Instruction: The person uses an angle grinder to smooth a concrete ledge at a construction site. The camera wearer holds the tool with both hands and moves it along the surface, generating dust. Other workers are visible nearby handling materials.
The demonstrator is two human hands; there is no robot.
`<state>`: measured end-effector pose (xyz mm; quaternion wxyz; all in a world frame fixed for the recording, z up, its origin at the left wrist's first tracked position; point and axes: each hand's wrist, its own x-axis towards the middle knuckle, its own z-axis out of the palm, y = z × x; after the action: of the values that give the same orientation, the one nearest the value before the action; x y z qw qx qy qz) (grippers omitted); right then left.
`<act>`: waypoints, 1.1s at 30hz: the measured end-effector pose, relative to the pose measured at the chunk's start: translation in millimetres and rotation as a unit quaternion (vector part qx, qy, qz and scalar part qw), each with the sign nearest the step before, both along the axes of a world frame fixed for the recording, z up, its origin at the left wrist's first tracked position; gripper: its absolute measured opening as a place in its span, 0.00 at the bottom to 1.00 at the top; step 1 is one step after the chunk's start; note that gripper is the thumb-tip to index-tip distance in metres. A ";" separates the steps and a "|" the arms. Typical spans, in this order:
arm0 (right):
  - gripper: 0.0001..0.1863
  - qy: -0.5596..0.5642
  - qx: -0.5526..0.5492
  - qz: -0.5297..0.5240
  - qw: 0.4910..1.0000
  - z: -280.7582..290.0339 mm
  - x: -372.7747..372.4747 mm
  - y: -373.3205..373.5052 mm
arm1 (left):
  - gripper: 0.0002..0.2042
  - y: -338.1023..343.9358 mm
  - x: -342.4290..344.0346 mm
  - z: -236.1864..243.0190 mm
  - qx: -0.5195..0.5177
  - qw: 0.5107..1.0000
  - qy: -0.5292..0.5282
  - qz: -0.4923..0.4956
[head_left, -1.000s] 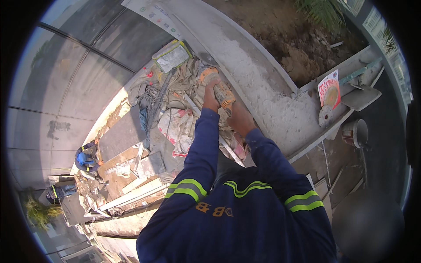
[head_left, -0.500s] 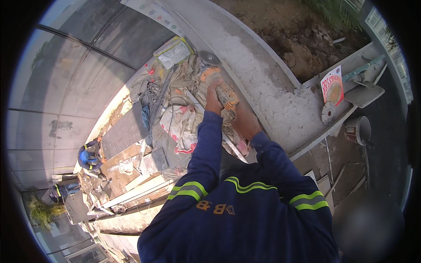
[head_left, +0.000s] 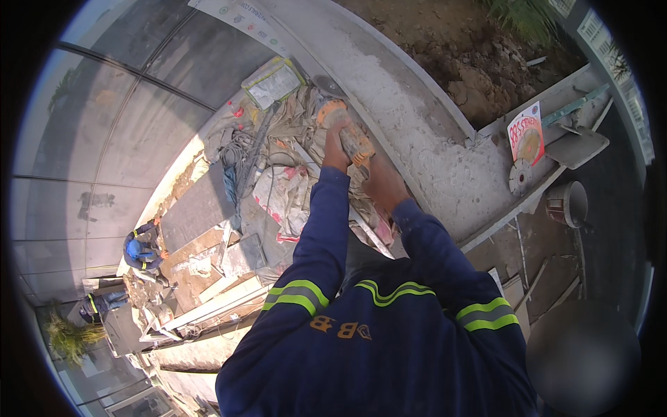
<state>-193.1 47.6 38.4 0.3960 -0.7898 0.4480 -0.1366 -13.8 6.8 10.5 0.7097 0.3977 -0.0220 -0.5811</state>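
Both arms reach forward to an orange angle grinder [head_left: 358, 144], its dark round disc [head_left: 329, 86] at the far end beside the concrete ledge. My left hand [head_left: 336, 144] is wrapped round the front of its body, behind the head. The rear end is in my right hand [head_left: 382, 182], whose fingers are partly hidden by the tool. Beneath and left of the grinder lie crumpled, dusty sacks and cloths [head_left: 285, 191]. A grey cable [head_left: 240, 156] is coiled among them. Just left of the disc is a yellow-green edged bag [head_left: 274, 83].
A concrete ledge [head_left: 417, 132] runs along the right, carrying a loose cutting disc [head_left: 520, 177], a red-and-white card [head_left: 526, 135] and a trowel [head_left: 578, 151]. A bucket [head_left: 566, 205] stands below it. Boards [head_left: 215, 302] lie at left, near a blue-helmeted co-worker [head_left: 139, 251].
The grinder and both hands have shifted very slightly. My hold on it looks the same.
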 end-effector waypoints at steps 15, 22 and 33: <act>0.21 0.026 0.048 0.002 0.998 18.7 -16.2 14.3 | 0.14 20.6 -16.0 3.8 -0.018 1.000 -0.020 0.008; 0.19 -0.006 -0.018 0.001 1.000 4.6 -13.8 12.7 | 0.14 15.0 -10.3 -0.9 -0.013 1.000 -0.020 -0.006; 0.19 -0.020 -0.032 -0.007 0.999 -13.7 0.1 0.6 | 0.15 0.2 -5.7 5.1 0.008 1.000 -0.004 0.012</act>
<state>-193.0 48.2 24.7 0.3788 -0.7960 0.4408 -0.1694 -19.6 7.0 15.6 0.7135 0.4057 -0.0148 -0.5710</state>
